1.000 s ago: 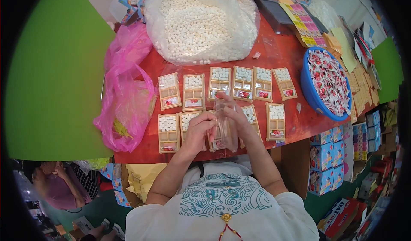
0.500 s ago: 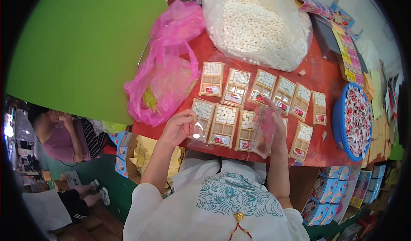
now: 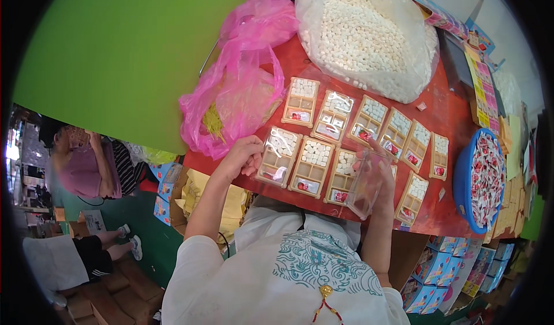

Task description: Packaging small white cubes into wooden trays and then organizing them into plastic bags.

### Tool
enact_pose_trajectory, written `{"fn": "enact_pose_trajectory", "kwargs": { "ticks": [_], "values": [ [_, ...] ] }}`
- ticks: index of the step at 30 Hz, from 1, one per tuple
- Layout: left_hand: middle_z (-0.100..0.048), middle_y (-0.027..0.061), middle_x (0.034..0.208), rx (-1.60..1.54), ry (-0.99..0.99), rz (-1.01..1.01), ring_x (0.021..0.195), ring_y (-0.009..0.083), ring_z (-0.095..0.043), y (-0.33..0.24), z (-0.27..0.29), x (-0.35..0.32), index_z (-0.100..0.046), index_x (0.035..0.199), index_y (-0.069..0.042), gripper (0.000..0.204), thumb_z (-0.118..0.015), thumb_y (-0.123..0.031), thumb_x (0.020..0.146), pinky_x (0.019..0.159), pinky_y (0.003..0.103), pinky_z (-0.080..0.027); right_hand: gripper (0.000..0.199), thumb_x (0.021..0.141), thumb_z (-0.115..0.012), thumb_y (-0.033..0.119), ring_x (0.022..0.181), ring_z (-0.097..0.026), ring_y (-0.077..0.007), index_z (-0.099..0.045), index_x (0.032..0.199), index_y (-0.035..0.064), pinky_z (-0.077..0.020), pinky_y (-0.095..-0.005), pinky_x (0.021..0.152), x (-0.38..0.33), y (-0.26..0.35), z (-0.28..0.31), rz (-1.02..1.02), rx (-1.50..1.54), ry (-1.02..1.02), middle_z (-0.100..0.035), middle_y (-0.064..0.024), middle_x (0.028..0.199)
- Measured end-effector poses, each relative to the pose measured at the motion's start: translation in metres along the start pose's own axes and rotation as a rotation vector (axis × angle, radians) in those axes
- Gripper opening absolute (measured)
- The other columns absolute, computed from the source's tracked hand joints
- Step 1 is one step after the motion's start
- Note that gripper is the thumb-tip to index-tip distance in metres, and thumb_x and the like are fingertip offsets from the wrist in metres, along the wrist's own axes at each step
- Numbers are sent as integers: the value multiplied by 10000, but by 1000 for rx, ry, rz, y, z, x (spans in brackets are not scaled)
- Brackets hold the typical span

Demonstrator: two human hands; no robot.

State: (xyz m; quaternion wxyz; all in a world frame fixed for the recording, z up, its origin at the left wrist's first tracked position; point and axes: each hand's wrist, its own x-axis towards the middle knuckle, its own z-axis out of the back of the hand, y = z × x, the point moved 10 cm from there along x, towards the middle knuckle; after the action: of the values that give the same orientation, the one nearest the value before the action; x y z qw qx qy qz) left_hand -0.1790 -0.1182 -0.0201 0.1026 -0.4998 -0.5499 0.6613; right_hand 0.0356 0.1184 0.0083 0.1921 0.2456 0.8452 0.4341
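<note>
Small tan compartment trays [image 3: 312, 167] stand in two rows on the red table [image 3: 277, 201]. They hold white pellets in one section and small printed packets in another. My left hand [image 3: 245, 156] is at the left edge of the leftmost front tray [image 3: 280, 156], fingers loosely bent with nothing visible in them. A clear plastic cover lies over that tray. My right hand [image 3: 383, 175] grips another clear plastic cover [image 3: 363, 193], tilted above the front row, beside the third tray [image 3: 341, 177]. The cover and hand partly hide a tray behind them.
A big clear bag of white pellets [image 3: 363, 31] lies at the far side. To the left is a pink plastic bag [image 3: 231, 94]; on the right stands a blue basin [image 3: 461, 181] of small packets. Printed boxes [image 3: 433, 273] are stacked below. Two people are at far left.
The clear cover by my left hand has come down onto the leftmost front tray, and that hand has eased to its edge. My right hand still holds its cover. The view has shifted slightly.
</note>
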Motion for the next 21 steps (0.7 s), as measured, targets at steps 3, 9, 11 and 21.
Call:
{"fn": "enact_pose_trajectory", "kwargs": {
  "ticks": [3, 9, 11, 21],
  "values": [
    [-545, 64, 583, 259, -138, -11, 348, 101, -440, -3, 8, 0, -527, 930, -33, 158, -480, -183, 922, 305, 226, -300, 756, 811, -639, 404, 882, -593, -190, -361, 1378, -11, -501, -304, 790, 1, -1, 3, 10, -14, 16, -598, -121, 1043],
    [-594, 149, 652, 1023, -479, -403, 567, 320, -596, -33, 14, -18, -536, 966, -15, 227, -472, -227, 915, 543, 429, -467, 785, 793, -654, 414, 849, -606, -177, -359, 1381, -14, -496, -279, 784, 4, -2, -2, -13, -66, 30, -599, -108, 1040],
    [-618, 159, 762, 1047, -537, -331, 702, 362, -598, -43, 5, -28, -545, 994, -14, 242, -494, -233, 906, 645, 440, -468, 813, 776, -671, 425, 854, -605, -175, -357, 1382, -16, -491, -265, 778, 6, -4, 0, -32, -125, 15, -600, -105, 1036],
    [-222, 224, 1494, 1414, -449, -622, 1369, 444, -203, -33, -82, -19, -322, 1436, -105, 688, -559, -397, 861, 1010, 629, -256, 857, 741, -714, 443, 857, -610, -193, -368, 1376, -17, -494, -294, 780, 9, -10, -14, -41, -113, 57, -591, -103, 1043]
  ]
}}
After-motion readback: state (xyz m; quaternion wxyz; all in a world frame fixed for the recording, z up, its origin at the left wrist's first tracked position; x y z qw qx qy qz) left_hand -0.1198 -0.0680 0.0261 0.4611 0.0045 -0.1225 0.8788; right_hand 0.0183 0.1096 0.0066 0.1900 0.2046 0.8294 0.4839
